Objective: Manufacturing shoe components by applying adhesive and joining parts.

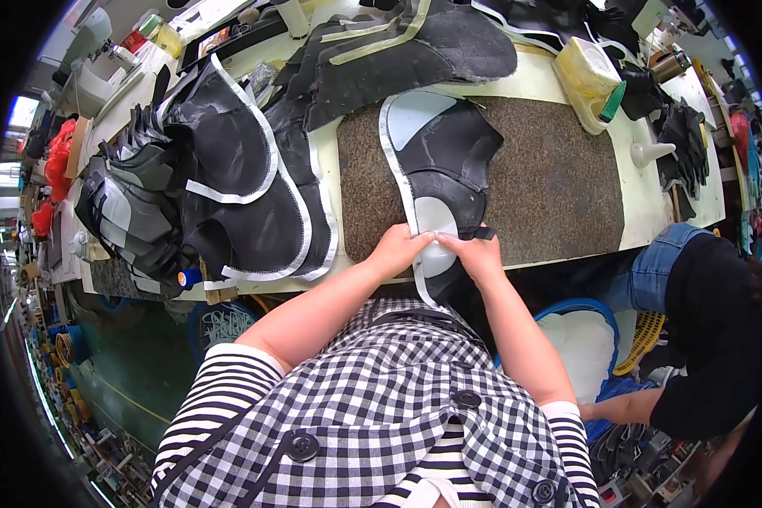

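Lighting's pretty bright and even across the table (639, 203), and the hands (399, 252) in the middle come out nice and sharp. The windows (23, 112) at far left are totally blown out with a bluish tint, while the floor (144, 347) sits way dimmer. Fisheye bend is heavy: table edge bows, corners go black, rim stuff gets kinda smeary.

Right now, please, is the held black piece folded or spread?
Mostly spread: the black piece lies open over the brown mat, gripped by left hand and right hand.
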A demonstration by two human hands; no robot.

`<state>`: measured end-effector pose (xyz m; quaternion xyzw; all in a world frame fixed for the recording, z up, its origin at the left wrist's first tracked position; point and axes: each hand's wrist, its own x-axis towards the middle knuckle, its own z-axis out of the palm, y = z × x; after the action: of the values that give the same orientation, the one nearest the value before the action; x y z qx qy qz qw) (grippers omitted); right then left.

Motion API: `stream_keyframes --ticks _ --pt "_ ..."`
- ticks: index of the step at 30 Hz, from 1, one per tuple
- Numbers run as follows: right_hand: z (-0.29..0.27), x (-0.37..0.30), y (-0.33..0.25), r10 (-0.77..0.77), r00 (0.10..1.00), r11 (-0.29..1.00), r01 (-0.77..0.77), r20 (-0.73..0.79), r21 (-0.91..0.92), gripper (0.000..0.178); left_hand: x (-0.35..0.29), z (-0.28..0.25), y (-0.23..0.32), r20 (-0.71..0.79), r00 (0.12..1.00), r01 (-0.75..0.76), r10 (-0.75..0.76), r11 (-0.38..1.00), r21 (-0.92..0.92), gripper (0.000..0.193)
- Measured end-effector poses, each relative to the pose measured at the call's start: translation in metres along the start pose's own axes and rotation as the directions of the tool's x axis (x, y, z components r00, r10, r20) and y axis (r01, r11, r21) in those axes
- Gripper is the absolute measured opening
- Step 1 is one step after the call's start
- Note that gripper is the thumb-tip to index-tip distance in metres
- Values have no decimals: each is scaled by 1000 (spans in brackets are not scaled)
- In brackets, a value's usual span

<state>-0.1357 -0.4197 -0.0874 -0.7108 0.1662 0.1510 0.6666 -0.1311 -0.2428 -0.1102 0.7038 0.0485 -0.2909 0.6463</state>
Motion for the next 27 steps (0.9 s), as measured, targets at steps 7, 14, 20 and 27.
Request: stream_keyframes --ticks 7,14,20,27 --pt "3 -4 3 43 999 992 -39 -28 124 42 5 0 8 91 991 100 -95 994 -41 26" --pt "12 -1 10 -94 981 968 50 -169 -246 32 9 11 12 -18 1000 9 -5 970 245 22" --pt "-11 -5 -11 100 995 994 -101 -20 -36 37 11 10 15 -27 993 108 -112 987 -119 24" --pt "-20 -16 -13 101 995 987 -103 -23 -126 32 6 4 24 128 979 192 -161 937 -292 27"
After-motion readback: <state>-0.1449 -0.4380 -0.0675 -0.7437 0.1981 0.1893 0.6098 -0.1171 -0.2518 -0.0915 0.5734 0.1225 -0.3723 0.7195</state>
